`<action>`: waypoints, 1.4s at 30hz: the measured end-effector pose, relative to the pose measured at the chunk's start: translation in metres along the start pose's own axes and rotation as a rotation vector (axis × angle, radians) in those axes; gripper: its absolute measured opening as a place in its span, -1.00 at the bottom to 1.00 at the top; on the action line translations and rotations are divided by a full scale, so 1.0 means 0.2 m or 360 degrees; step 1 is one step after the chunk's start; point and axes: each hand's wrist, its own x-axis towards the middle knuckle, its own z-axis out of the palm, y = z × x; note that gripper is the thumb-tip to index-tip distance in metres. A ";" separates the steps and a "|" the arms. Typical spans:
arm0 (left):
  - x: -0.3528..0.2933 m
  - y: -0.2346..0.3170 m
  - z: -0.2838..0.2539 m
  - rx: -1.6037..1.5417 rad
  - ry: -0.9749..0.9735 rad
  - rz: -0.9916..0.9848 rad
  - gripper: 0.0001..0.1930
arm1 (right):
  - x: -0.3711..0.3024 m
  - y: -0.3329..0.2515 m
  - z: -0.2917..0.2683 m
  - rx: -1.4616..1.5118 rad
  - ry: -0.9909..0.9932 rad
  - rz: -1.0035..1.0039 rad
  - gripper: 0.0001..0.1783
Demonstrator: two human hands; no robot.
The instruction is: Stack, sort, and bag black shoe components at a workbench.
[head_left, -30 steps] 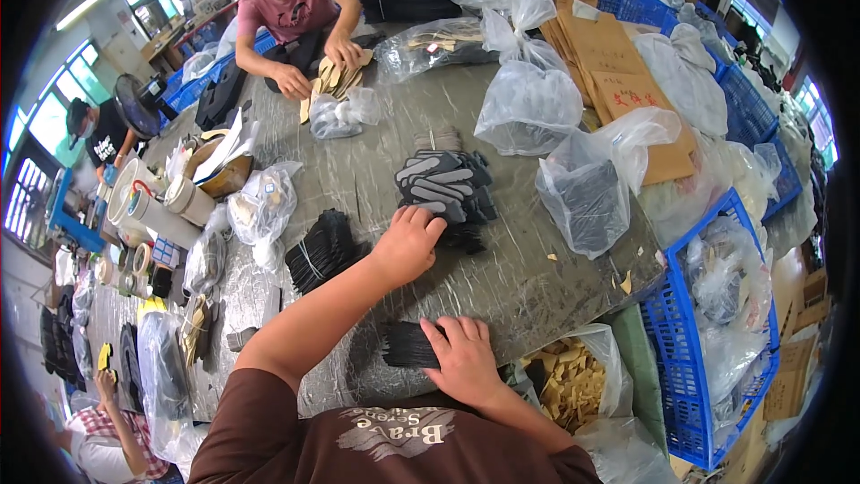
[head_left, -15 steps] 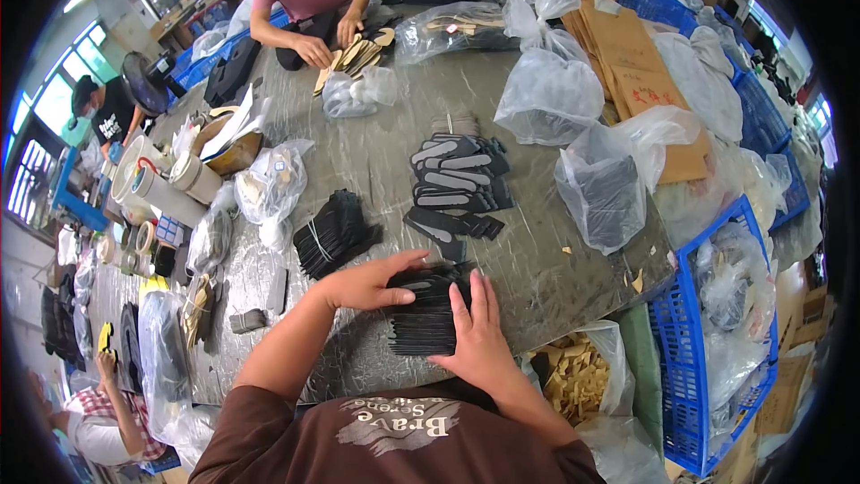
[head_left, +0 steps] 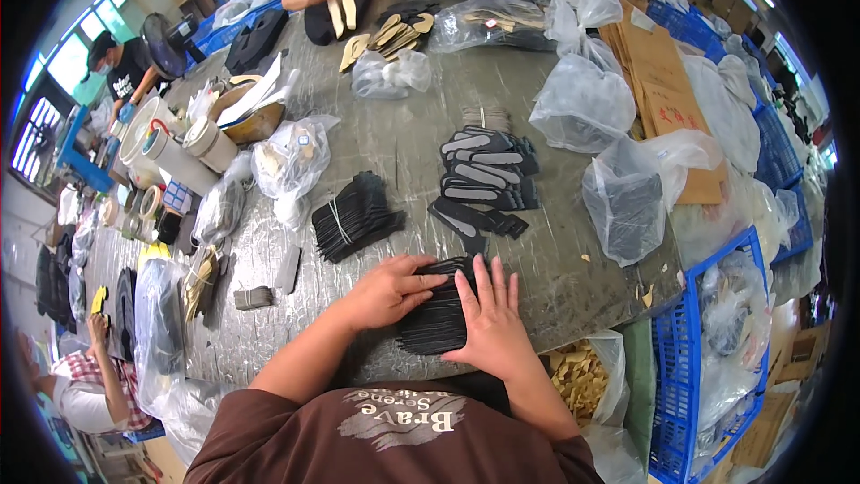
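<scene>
A stack of thin black cut pieces [head_left: 428,330] lies on the table close in front of me, its edges fanned in rows. My left hand [head_left: 387,293] is closed over its far left side, fingers bent across the top and thumb against the pieces. Against the stack's right side lies my right hand [head_left: 491,315], fingers stretched out and spread. Just beyond are loose black pieces with grey strips [head_left: 488,170], spread in an overlapping pile. A tied bundle of black pieces [head_left: 354,218] stands to the left of that pile.
Bagged goods [head_left: 623,202] and brown cardboard [head_left: 667,90] line the right side, above a blue crate [head_left: 676,367]. White tubs [head_left: 212,145] and a clear bag [head_left: 291,161] stand left. Across the table [head_left: 537,278], a co-worker handles beige pieces [head_left: 342,11].
My left hand's thumb and fingers have drawn closer together on the stack. My right hand's fingers have spread wider. The view has shifted, and the co-worker opposite has lifted beige pieces.
</scene>
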 end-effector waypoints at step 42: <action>-0.20 -0.05 0.02 -0.0427 0.0028 -0.0380 -0.40 | 0.08 -0.14 0.07 0.0012 0.0059 -0.0061 0.24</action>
